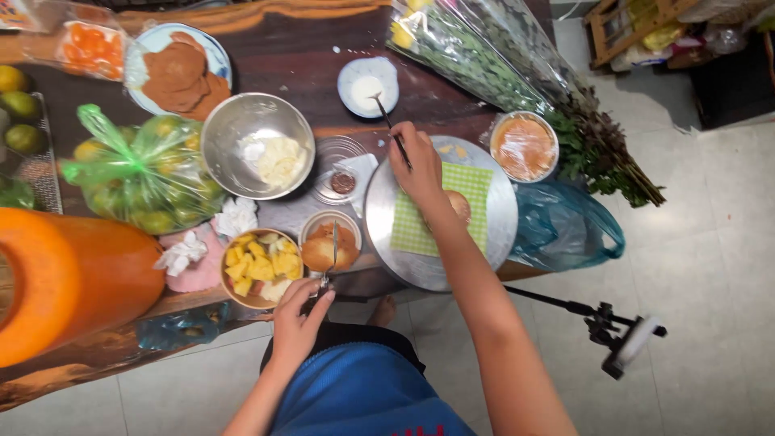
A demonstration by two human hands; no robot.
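Observation:
My right hand [420,165] holds a thin dark-handled utensil [393,132] whose tip reaches into a small white saucer of white powder [367,87]. That hand hovers over a round metal tray [440,211] covered by a green checked cloth [442,208], where a brown round piece [460,206] lies. My left hand [300,316] grips the handle of a metal tool [333,257] standing in a small bowl of orange-brown food [329,244], beside a bowl of yellow fruit chunks [260,268].
A steel mixing bowl with pale dough [257,145], a glass dish [339,165], a plate of brown discs [179,69], a green bag of fruit [145,173], an orange container [64,278], a covered orange sauce bowl [525,147], wrapped greens [500,60], a phone tripod [613,331].

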